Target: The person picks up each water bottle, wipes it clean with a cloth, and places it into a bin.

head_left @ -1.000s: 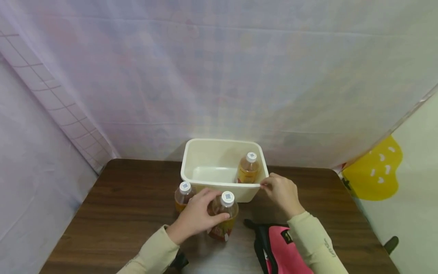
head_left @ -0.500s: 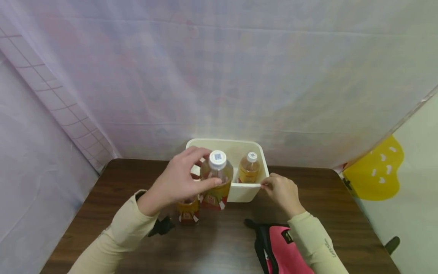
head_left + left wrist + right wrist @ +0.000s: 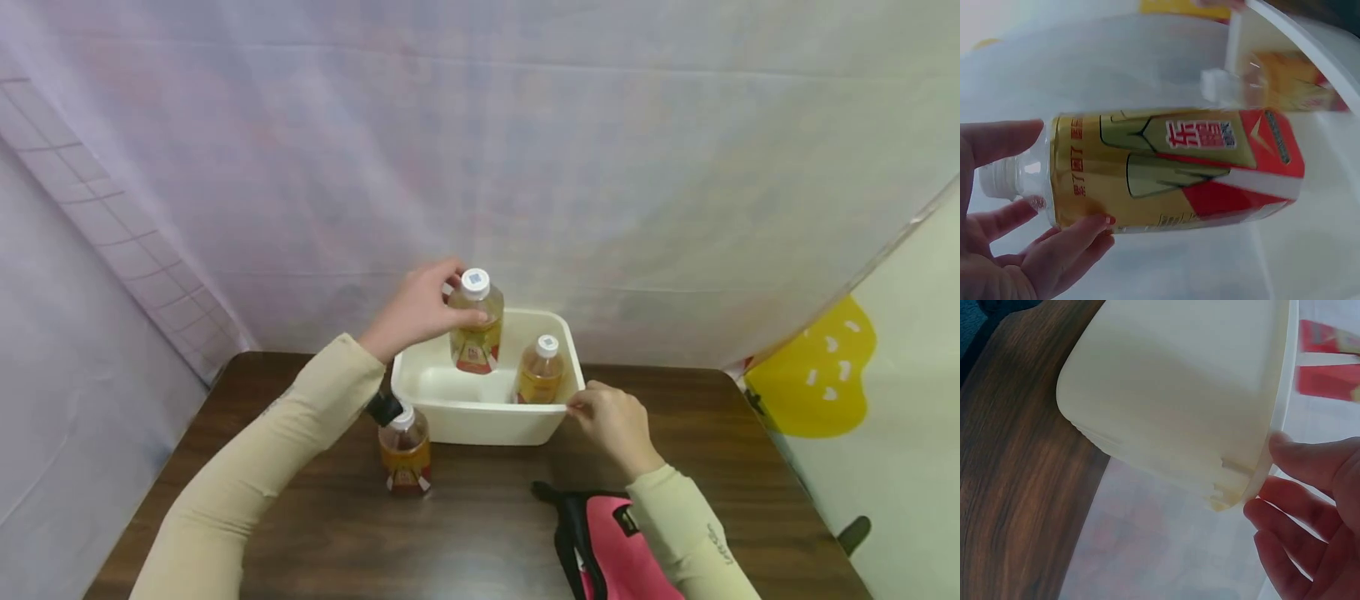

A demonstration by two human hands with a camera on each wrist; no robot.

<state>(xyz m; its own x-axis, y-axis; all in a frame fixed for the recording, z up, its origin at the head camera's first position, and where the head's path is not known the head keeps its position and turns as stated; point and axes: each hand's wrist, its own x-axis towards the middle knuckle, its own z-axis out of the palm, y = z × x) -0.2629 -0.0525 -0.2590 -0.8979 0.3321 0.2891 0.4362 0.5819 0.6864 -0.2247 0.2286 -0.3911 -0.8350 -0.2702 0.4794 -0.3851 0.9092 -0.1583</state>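
Observation:
My left hand (image 3: 423, 304) grips a drink bottle (image 3: 477, 333) round its upper part, holding it upright over the left half of a cream plastic bin (image 3: 487, 425). In the left wrist view, the fingers curl round the neck and shoulder of this bottle (image 3: 1172, 169), with its gold and red label showing. A second bottle (image 3: 540, 375) stands inside the bin at its right end. Just in front of the bin's left corner, a third bottle (image 3: 406, 458) stands on the table. My right hand (image 3: 615, 421) pinches the bin's rim (image 3: 1280, 400) at the front right corner.
A pink and black bag (image 3: 626, 546) lies on the brown wooden table (image 3: 480, 542) at the front right, partly under the right sleeve. A pale curtain (image 3: 480, 167) hangs right behind the bin. A yellow cutout shape (image 3: 817, 375) is on the right wall.
My left hand has lifted the bottle off the table and carried it up and away from me, over the bin. The right hand stays at the bin's corner.

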